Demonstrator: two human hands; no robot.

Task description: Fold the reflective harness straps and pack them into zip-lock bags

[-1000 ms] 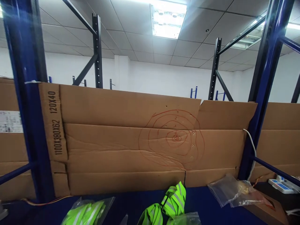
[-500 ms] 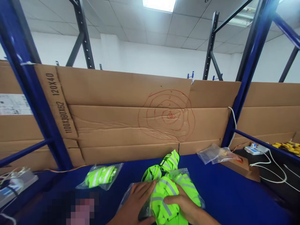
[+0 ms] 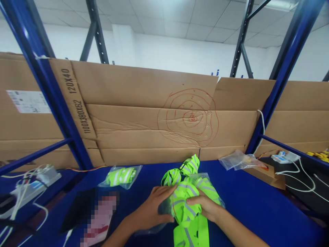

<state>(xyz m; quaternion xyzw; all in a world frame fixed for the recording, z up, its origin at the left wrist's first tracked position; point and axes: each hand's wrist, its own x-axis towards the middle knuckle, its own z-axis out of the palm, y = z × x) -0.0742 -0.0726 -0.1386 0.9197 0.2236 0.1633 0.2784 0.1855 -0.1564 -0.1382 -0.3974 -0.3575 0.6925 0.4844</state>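
Centrally, low in the frame, we find one green bundle (image 3: 186, 207) with grey stripes, its lower end running down toward the bottom edge. Our right hand (image 3: 207, 207) is clamped on it, thumb across the front, the other fingers partly hidden behind. Our left hand (image 3: 156, 208) has thumb and fingers spread apart, fingertips at the bundle's left edge; how firmly they press, we cannot tell.

Just behind, we count one bagged bundle (image 3: 208, 188) and one loose green strap (image 3: 192, 165), all on a blue table (image 3: 252, 195). Left of centre: one green packet (image 3: 119, 177) in clear plastic. Lower left: one pink item (image 3: 100, 218), blurred out, and one white power strip (image 3: 42, 185) with cables. Right of centre: clear plastic bags (image 3: 235, 160), overlapping one small brown box (image 3: 268, 175). Across the middle of the frame, we have one cardboard wall (image 3: 136, 137), marked with red rings (image 3: 192, 117).
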